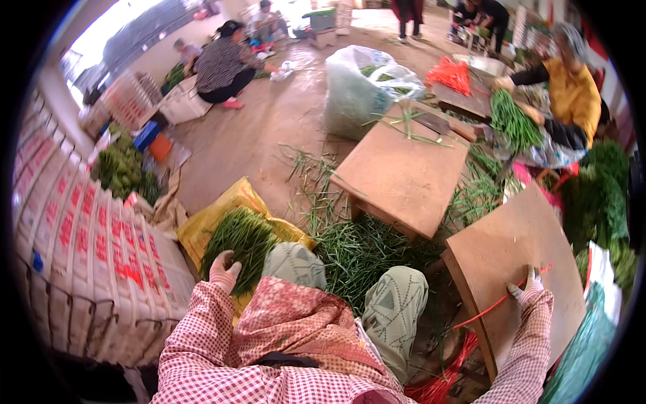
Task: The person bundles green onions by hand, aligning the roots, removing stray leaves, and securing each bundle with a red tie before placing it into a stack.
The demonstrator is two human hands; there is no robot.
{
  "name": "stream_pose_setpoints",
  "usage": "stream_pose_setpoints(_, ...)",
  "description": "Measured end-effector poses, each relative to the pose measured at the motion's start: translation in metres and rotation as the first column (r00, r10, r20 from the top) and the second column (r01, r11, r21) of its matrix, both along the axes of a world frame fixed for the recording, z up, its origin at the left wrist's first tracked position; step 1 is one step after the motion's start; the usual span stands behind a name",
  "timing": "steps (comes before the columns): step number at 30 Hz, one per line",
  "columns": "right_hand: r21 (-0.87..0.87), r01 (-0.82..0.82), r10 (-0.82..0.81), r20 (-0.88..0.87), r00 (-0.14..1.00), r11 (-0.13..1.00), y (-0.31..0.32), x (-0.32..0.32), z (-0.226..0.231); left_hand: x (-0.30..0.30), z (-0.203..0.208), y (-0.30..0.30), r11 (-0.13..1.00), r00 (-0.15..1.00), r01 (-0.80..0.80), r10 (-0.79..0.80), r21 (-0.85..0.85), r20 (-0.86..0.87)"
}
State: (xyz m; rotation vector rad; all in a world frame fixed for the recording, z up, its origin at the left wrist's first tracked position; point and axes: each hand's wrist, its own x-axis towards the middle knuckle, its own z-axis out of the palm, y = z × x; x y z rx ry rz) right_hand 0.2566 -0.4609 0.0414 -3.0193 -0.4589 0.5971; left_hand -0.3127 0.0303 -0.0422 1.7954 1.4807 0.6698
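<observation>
My left hand [225, 271] is beside a heap of long thin greens [243, 241] that look like chives. Its thumb stands apart from the fingers at the heap's near edge. The heap lies on a yellow woven sack [232, 196], left of my knees. On the right, my right hand [529, 288] is low over a tilted brown wooden board [515, 246]. A red plastic tie [481, 315] runs across this board and passes at my right fingers, which close on it. More red ties [452, 377] hang in a bunch by the board's near edge.
Ahead stands a small wooden table [407, 172] with a knife [434, 123] on it. Cut greens [363, 259] litter the floor beneath. Stacked white crates [101, 249] wall the left. Beyond is a clear plastic bag [356, 94]. A co-worker in yellow [568, 91] handles greens at right.
</observation>
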Motion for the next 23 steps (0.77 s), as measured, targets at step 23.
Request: stream_pose_setpoints(23, 0.654, 0.217, 0.576, -0.747, 0.332, 0.725, 0.489, -0.287, -0.128, -0.073, -0.170, -0.086, 0.834, 0.862, -0.132, 0.364, -0.536, 0.354)
